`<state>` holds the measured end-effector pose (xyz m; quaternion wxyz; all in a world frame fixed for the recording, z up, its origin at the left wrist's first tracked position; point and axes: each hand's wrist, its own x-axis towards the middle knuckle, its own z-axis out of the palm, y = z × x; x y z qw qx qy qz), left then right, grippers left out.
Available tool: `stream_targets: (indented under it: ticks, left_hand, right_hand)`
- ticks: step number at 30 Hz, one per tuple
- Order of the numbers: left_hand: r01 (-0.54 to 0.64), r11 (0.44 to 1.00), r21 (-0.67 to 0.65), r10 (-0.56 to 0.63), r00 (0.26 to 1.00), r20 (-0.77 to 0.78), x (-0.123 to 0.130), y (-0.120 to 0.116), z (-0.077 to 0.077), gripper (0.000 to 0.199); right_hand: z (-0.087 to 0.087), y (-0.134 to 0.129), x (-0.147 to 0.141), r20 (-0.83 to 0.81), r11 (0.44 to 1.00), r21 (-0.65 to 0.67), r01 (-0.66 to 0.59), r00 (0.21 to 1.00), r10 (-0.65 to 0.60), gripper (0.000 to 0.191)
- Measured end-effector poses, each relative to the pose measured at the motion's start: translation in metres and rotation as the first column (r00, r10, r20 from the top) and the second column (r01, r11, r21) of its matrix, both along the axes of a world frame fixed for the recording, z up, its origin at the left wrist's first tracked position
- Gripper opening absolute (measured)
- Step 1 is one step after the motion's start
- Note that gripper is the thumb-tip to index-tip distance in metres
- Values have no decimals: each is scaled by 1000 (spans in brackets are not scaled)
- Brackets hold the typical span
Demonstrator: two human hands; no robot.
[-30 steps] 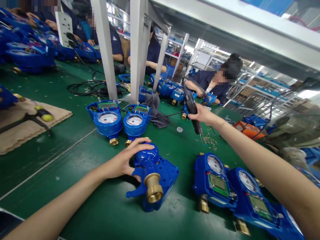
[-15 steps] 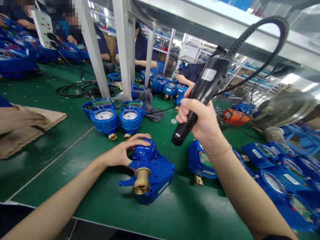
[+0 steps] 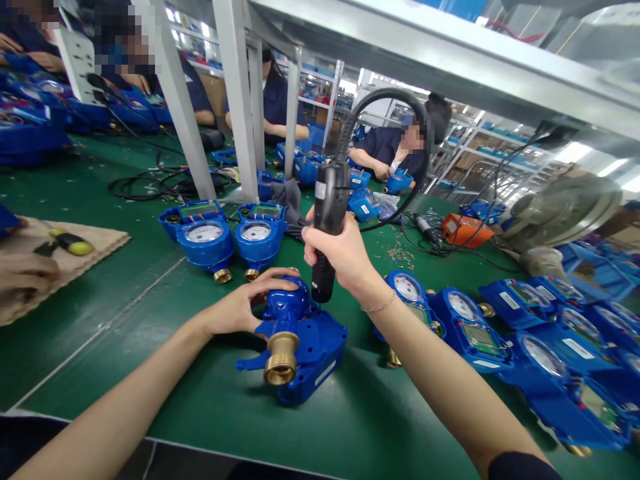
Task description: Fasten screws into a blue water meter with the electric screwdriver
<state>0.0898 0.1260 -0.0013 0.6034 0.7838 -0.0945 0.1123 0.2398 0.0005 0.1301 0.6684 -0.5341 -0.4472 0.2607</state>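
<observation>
A blue water meter (image 3: 320, 350) lies face down on the green table, its threaded brass end (image 3: 281, 360) towards me. Wrapped over its rounded body is my left hand (image 3: 250, 303), thumb and fingers gripping it. My right hand (image 3: 337, 250) is closed around a black electric screwdriver (image 3: 330, 200), held nearly upright with its nose just above the meter's far edge. The bit's tip is hidden, so whether it touches the meter I cannot tell. Behind my left hand stand two more water meters, the left one (image 3: 205, 233) and the right one (image 3: 259, 232), with dials up.
Several water meters (image 3: 545, 353) crowd the right side. Small screws (image 3: 400, 255) lie scattered beyond my right hand, near an orange box (image 3: 466, 230). Metal posts (image 3: 233, 100) rise at the back. At left, another person's hand (image 3: 25, 273) rests by a screwdriver (image 3: 73, 242) on cardboard.
My right hand has swung the electric screwdriver left and turned it upright over the meter. My left hand keeps its hold. The neighbour's hand has drawn back from the yellow-handled screwdriver.
</observation>
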Motion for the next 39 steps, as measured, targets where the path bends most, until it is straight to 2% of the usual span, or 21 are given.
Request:
stream_targets:
  ticks: [4, 8, 18, 26, 31, 36, 39]
  left_hand:
    - [-5, 999, -32, 6, 1000, 14, 1, 0, -2, 68]
    - [-3, 1000, -26, 3, 1000, 5, 3, -1, -3, 66]
    - [-6, 1000, -19, 6, 1000, 7, 3, -2, -1, 68]
    - [2, 1000, -16, -2, 1000, -4, 4, -1, -2, 70]
    - [3, 1000, -24, -3, 1000, -14, 4, -1, -2, 70]
    - [-14, 1000, -5, 14, 1000, -26, 4, 0, -4, 71]
    - [-18, 1000, -12, 18, 1000, -24, 3, 0, -6, 70]
  right_hand:
    - [-16, 2, -3, 10, 994, -88, 72, 997, -72, 22]
    - [-22, -4, 2, -36, 984, -80, 160, 986, -163, 23]
    - [-28, 2, 6, -110, 999, -53, -5, 994, -1, 17]
    - [-25, -3, 8, -196, 999, -23, -28, 980, 23, 23]
    - [-28, -6, 10, -173, 999, 4, -39, 984, 39, 25]
    - [-27, -5, 6, -130, 990, 3, -144, 981, 143, 27]
    - [-27, -4, 5, -122, 986, 14, -165, 979, 166, 28]
